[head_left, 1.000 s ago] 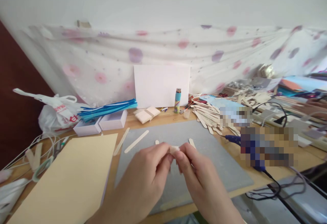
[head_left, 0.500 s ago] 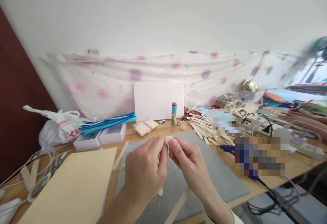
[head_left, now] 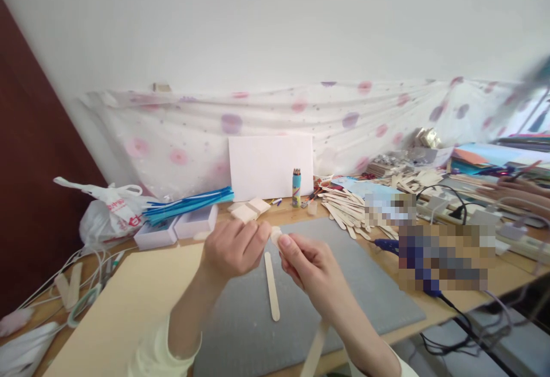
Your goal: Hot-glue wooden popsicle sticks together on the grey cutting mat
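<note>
Both of my hands meet above the grey mat [head_left: 240,331]. My right hand [head_left: 315,265] pinches a small pale piece [head_left: 275,232] with a rounded end between thumb and fingers. My left hand [head_left: 236,248] is closed with its fingertips at the other side of the same piece; most of it is hidden by the fingers. Below them a wooden craft stick [head_left: 272,288] lies on the mat. Another pale strip [head_left: 315,348] shows under my right forearm, near the mat's front edge.
A cream board [head_left: 112,308] lies to the left, near white boxes [head_left: 195,222] and blue strips [head_left: 189,202]. A pencil tube [head_left: 296,191] stands behind the mat. Loose craft sticks [head_left: 348,211] and a blue corded tool [head_left: 387,245] lie right. Another person's hand [head_left: 511,191] is at far right.
My left hand has shifted left and up, and turned, uncovering the craft stick on the mat. My right hand keeps its pinch. The view has swung slightly left.
</note>
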Tool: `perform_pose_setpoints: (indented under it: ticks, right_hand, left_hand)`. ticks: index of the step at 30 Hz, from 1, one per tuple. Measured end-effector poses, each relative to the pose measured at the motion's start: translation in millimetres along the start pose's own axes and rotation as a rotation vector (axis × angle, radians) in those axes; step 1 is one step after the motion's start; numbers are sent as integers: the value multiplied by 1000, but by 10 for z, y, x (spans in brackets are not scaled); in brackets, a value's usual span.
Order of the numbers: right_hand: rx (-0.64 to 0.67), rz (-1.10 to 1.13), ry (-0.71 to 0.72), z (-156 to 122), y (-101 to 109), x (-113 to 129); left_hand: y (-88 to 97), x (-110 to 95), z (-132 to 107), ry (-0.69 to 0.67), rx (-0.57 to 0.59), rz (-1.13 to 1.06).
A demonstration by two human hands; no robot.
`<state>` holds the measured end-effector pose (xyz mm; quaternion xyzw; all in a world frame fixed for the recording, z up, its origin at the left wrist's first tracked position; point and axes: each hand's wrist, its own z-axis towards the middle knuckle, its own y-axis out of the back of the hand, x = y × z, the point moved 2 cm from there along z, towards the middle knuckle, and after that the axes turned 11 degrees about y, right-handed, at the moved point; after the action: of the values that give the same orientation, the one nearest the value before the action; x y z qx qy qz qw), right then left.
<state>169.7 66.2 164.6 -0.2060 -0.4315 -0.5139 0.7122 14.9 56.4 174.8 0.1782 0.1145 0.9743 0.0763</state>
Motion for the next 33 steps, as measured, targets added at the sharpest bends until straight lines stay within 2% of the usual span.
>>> perform_pose_setpoints:
  ticks: [6, 12, 16, 24, 30, 33]
  right_hand:
    - [-52, -206, 74, -60, -51, -1]
    - [-95, -261, 66, -134, -109, -16]
    - [-119, -313, 55, -184, -110, -5]
    - [-145, -407, 32, -253, -99, 82]
    - [-159, -481, 16, -172, -74, 79]
    - [-163, -539, 19, -162, -86, 51]
  left_hand:
    - [-55, 253, 64, -133, 143, -34]
    - [-55, 273, 130, -166, 268, -83]
    - [-99, 281, 202, -178, 391, -159]
    - [-350, 396, 333, -128, 657, -316]
    - [-577, 442, 344, -77, 719, -386]
    - [-705, 491, 278, -1, 714, -405]
